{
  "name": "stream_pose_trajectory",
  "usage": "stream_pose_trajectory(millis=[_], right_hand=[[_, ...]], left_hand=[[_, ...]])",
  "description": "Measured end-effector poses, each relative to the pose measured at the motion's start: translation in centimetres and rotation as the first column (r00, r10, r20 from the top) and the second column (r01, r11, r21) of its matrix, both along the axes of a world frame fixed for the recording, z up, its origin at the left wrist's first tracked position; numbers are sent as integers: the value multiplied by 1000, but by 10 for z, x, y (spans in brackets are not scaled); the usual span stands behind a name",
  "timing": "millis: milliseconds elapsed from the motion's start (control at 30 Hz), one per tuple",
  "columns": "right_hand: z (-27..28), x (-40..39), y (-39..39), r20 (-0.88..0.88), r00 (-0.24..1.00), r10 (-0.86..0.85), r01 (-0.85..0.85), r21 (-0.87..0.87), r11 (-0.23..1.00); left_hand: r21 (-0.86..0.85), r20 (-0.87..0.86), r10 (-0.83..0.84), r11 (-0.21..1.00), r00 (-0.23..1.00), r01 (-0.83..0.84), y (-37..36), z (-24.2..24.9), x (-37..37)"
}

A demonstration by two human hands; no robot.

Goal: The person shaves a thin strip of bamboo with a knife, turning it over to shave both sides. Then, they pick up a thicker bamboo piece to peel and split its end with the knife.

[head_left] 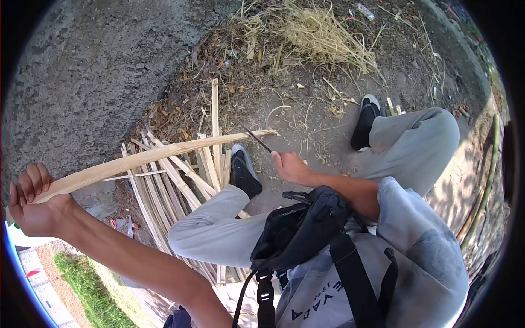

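Wooden strip (147, 157), one, long, pale, slightly bowed; raised off the ground, running from the left hand to a narrow end above the ground near a dark shoe (244, 174). Left hand (41, 203): palm turned up, fingers curled over the strip's broad end, gripping it. Right hand (292, 167): closed into a fist around the handle end of a knife (259, 141), thin, dark-bladed; blade crossing the strip near its narrow end, contact not certain. Beneath the strip: pile of cut strips (143, 199), pale, lengthwise, several overlapping askew. Second dark shoe (362, 128), beyond the right hand. Grey trousers (410, 142), knees bent and apart. Black bag (298, 227), strapped at the wearer's front. Further out: heap of dry shavings (322, 35), tangled, on littered ground; rough grey slab (104, 71), upper left; greenish pole (488, 188), far right.
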State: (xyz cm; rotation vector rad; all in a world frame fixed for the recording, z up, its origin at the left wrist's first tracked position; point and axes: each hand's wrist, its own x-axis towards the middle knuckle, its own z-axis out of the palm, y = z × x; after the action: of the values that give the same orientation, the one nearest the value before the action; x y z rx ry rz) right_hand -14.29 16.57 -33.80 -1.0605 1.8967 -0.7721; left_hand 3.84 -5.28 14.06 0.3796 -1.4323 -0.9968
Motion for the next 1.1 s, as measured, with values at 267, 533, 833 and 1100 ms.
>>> stream_pose_trajectory(millis=[267,533,833,1100], right_hand=[[-66,-14,-3,-53,993,109,-101,144,984],[-60,-14,8,96,994,-46,11,333,943],[-75,-26,3,194,975,-112,69,216,974],[4,9,9,-37,999,2,1,66,998]], left_hand=[[11,11,-7,1000,1000,6,7,-3,3],[18,18,-133,991,991,132,-13,3,18],[-14,21,-102,995,995,103,-2,-1,5],[-39,72,-128,991,989,131,-14,3,13]])
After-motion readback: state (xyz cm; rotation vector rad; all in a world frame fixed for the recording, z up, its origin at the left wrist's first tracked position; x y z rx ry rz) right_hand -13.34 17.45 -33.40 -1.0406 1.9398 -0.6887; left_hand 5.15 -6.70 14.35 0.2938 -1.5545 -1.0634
